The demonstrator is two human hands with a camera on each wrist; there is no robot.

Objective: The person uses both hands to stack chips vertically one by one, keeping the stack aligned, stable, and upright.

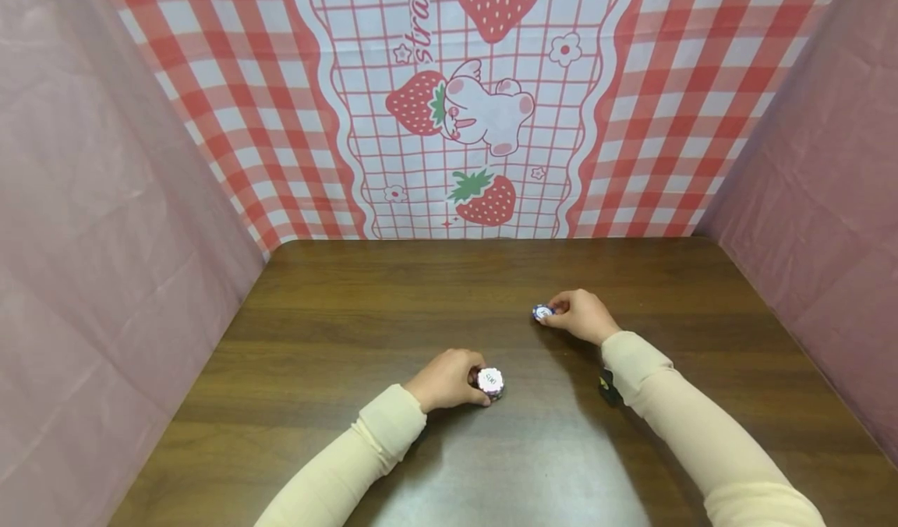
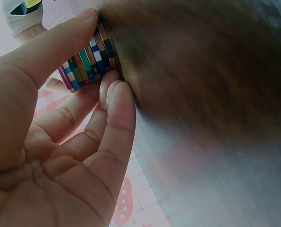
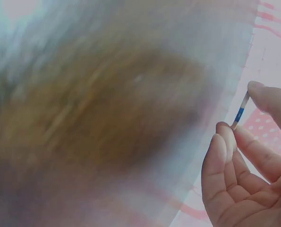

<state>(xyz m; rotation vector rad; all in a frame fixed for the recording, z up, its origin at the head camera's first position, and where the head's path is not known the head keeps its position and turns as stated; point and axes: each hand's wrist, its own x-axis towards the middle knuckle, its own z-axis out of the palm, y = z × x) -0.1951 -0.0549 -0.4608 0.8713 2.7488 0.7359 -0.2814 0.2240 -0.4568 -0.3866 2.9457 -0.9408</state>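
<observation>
A stack of poker chips [image 1: 490, 381] in several colours stands on the table near its middle, a white chip marked 500 on top. My left hand [image 1: 452, 380] grips that stack from its left side, thumb and fingers on the chips' edges, as the left wrist view shows with the stack [image 2: 87, 61] edge-on. Farther back and to the right, my right hand [image 1: 581, 315] pinches a single blue and white poker chip [image 1: 543, 313] between thumb and fingertips. Edge-on in the right wrist view, this chip [image 3: 240, 111] appears held apart from the tabletop.
The brown wooden table [image 1: 393, 293] has a red and white strawberry-print cloth [image 1: 449, 145] hanging behind its far edge. Pink cloths [image 1: 91, 238] hang at the left and right sides. A dark wrist device [image 1: 609, 387] shows under the right sleeve.
</observation>
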